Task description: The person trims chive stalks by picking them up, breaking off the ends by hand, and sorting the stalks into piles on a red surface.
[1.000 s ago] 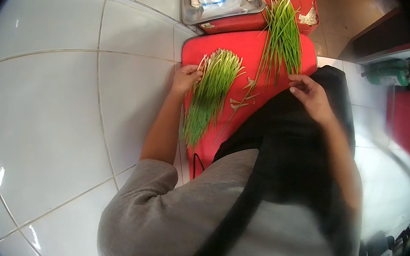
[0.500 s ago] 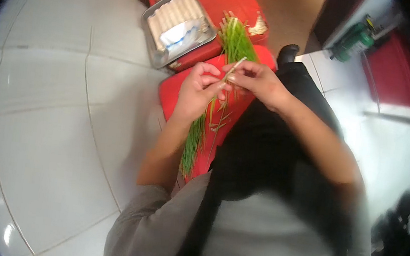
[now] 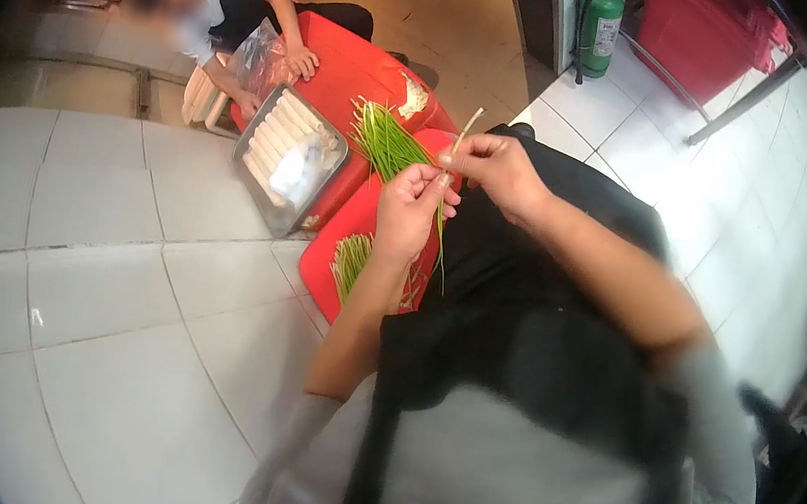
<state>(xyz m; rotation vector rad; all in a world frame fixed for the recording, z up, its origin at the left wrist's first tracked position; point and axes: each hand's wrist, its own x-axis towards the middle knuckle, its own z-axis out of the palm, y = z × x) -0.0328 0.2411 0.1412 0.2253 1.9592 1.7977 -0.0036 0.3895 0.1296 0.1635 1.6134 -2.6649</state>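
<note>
Left hand [image 3: 409, 215]: pinched the stalk [image 3: 445, 202], above the board [image 3: 348, 222].
Right hand [image 3: 496, 168]: gripped its pale end.

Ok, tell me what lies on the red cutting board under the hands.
On the red cutting board: a chive pile near its edge. The left hand and forearm cover the rest.

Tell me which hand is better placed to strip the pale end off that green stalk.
Probably the right hand: it pinches the green stalk near its pale tip, raised above the red board. The left hand grips lower, steadying it.
</note>
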